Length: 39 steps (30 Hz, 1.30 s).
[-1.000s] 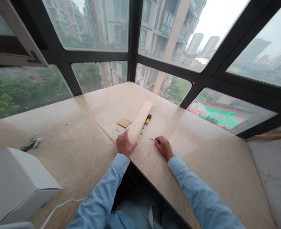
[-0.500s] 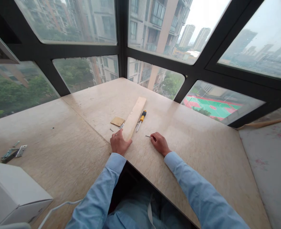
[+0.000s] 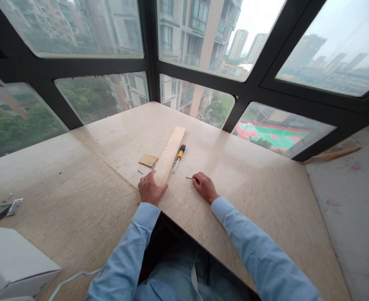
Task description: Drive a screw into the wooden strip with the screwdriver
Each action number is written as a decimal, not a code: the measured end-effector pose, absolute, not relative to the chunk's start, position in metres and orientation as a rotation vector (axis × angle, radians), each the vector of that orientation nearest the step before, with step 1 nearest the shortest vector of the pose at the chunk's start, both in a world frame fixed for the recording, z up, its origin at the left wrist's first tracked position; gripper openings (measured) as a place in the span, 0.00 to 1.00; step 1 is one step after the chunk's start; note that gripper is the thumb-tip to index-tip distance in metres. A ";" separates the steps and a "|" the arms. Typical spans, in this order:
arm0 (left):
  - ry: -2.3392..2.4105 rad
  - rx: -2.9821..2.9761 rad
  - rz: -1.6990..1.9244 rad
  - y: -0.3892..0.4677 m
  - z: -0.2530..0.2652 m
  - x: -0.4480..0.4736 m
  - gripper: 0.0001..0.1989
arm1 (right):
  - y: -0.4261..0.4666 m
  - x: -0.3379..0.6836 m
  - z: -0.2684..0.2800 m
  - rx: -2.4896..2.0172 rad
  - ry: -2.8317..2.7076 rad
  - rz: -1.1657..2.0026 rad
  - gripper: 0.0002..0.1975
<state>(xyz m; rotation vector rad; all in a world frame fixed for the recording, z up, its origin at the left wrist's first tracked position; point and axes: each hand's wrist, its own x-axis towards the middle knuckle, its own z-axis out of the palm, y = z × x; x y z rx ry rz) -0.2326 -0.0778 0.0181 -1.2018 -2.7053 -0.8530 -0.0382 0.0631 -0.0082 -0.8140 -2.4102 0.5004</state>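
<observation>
My left hand grips the near end of a long pale wooden board, thumb on the right edge and fingers on the left. Between the fingers of my right hand, closed in a pinch, is a screw whose other end points left, just over the tabletop. A screwdriver with a yellow and black handle lies along the board's right side. On the left side are a small wooden piece, a metal hinge partly hidden by the board, and a loose screw.
Metal hardware lies on the tabletop at far left, near a white box and a white cable. Windows with dark frames border the back, and a patterned wall stands at right.
The whole view has shifted slightly, so things appear further left. Both hands keep their holds, on the board and on the screw, with no clear movement over the tabletop.
</observation>
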 end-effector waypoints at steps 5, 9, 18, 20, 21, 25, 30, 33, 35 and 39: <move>-2.740 -1.164 -0.915 -0.083 0.023 -0.234 0.32 | 0.063 -0.038 -0.007 -0.813 -2.414 0.494 0.07; -2.791 -1.114 -1.098 -0.087 0.031 -0.234 0.32 | 0.063 -0.038 -0.008 -0.809 -2.414 0.505 0.07; -2.762 -0.919 -2.176 -0.087 0.037 -0.233 0.27 | 0.064 -0.038 -0.012 -0.793 -2.399 0.515 0.08; -2.713 -0.812 -2.474 -0.088 0.041 -0.230 0.29 | 0.064 -0.038 -0.012 -0.793 -2.398 0.509 0.08; -2.684 -0.753 -2.601 -0.089 0.043 -0.228 0.31 | 0.064 -0.038 -0.012 -0.795 -2.398 0.504 0.08; -2.613 -0.592 -2.846 -0.090 0.050 -0.222 0.34 | 0.065 -0.037 -0.012 -0.811 -2.400 0.506 0.07; -2.556 -0.629 -2.883 -0.090 0.048 -0.219 0.34 | 0.063 -0.036 -0.010 -0.783 -2.381 0.560 0.08; -2.563 -0.738 -2.759 -0.090 0.042 -0.221 0.31 | 0.062 -0.037 -0.009 -0.788 -2.352 0.612 0.08; -2.605 -0.825 -2.569 -0.092 0.039 -0.223 0.27 | 0.061 -0.039 -0.009 -0.811 -2.288 0.715 0.07; -2.698 -1.003 -2.123 -0.098 0.037 -0.224 0.23 | 0.060 -0.047 -0.008 -0.894 -2.098 0.891 0.07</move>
